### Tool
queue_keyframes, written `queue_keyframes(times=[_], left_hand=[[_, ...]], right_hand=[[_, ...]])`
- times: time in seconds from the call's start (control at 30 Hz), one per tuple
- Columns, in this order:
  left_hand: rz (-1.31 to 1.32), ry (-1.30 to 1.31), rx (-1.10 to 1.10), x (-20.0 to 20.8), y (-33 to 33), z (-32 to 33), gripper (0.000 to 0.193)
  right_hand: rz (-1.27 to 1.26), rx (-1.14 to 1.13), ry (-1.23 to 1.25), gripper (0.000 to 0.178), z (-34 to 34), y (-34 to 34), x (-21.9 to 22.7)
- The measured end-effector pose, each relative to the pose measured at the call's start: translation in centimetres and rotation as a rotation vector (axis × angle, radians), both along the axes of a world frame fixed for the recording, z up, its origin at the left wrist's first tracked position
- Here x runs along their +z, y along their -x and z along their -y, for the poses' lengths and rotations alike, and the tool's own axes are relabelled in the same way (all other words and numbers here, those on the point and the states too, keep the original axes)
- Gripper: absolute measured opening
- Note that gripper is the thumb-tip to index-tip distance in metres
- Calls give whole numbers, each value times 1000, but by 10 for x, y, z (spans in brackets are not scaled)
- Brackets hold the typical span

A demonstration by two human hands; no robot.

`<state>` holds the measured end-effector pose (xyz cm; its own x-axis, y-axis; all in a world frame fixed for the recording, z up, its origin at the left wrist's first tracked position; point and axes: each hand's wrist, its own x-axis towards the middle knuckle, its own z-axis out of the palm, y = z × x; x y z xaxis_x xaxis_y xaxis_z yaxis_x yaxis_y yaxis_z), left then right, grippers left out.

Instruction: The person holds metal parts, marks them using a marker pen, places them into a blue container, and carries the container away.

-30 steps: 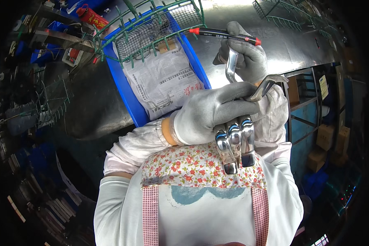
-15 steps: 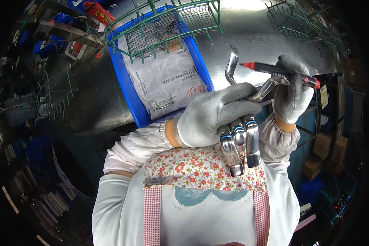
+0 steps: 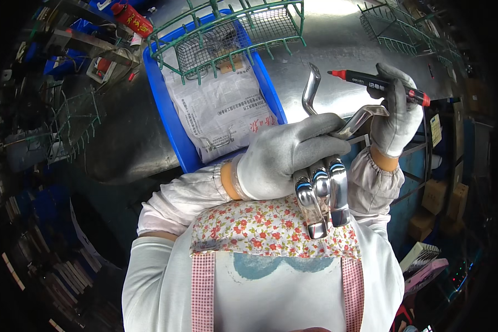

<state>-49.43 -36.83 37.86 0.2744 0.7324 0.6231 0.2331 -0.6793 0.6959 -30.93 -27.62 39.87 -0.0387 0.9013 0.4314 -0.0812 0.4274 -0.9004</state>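
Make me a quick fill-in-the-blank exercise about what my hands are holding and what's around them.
1. The right hand holds a marker whose body is mostly ____.
2. Its tip points toward the picture's ____ side.
3. The left hand grips bent pieces made of shiny ____.
4. A green wire rack overlaps a ____ tray.

Missing words: black; left; metal; blue.

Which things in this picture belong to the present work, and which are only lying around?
Seems in use:
- marker, in the right hand
- shiny bent metal bars, in the left hand
- perhaps the blue tray, lined with newspaper

Seems only lying around:
- red bottle
- cardboard boxes
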Motion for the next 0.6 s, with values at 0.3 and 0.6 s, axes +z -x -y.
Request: queue_keyframes(times=[0.3, 0.6], left_hand=[[-3, 58, 10, 0, -3, 0, 40], [28, 191, 40, -14, 2, 8, 36]], right_hand=[[197, -183, 37, 26, -3, -3, -4], [175, 163, 228, 26, -1, 11, -17]])
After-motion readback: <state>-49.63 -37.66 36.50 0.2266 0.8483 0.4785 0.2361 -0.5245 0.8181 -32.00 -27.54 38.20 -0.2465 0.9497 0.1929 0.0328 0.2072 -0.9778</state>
